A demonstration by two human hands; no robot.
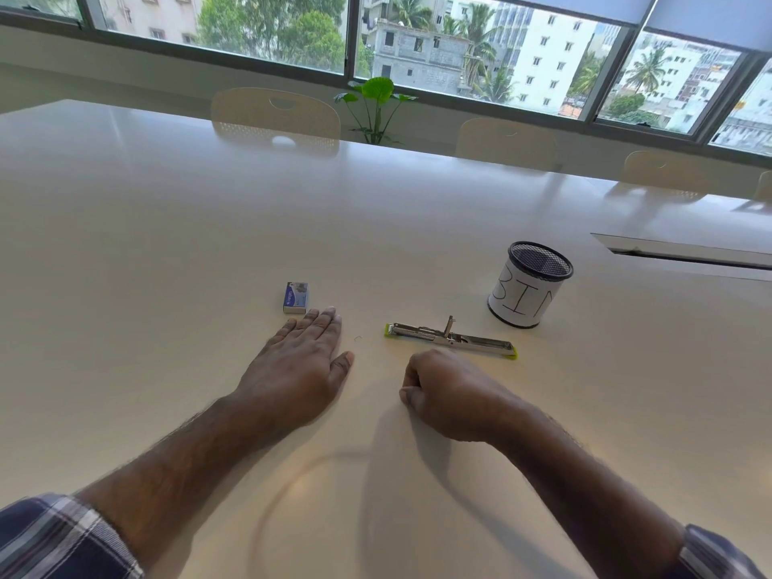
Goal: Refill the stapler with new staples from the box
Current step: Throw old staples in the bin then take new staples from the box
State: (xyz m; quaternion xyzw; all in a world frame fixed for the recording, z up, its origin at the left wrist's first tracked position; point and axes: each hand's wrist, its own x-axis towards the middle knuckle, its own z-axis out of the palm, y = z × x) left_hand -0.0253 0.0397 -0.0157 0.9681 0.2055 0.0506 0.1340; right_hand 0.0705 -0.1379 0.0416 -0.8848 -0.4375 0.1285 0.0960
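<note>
So the stapler (450, 337) is lying flat on the white tabletop (167, 227), swung fully open into one long strip, with green tips at both ends and a little metal piece sticking up near the middle. It sits just beyond the right hand (449, 392), close but not touching as far as I can see.

The right hand is curled into a loose fist resting on the tabletop, knuckles toward the stapler. Its grip is closed up tight, and I can't tell if anything tiny is tucked inside; nothing shows.

The left hand (303, 361) is flat, palm down, fingers straight and together, thumb out to the side. So that grip is wide and holding nothing. Its fingertips (323, 314) point at the box (295, 297), a small blue staple box lying closed just past them, very near, with a sliver of gap between.

Between the two hands, a bit closer to the left one, there's a tiny thin bent thing on the tabletop that looks like a single loose staple (358, 338), though it's too small to be sure.

Off to the right, behind the stapler, stands a black mesh cup (529, 285) wrapped in white paper with "BIN" handwritten on it, upright. Both forearms are bare, with plaid sleeves (54, 537) rolled up at the bottom corners.
</note>
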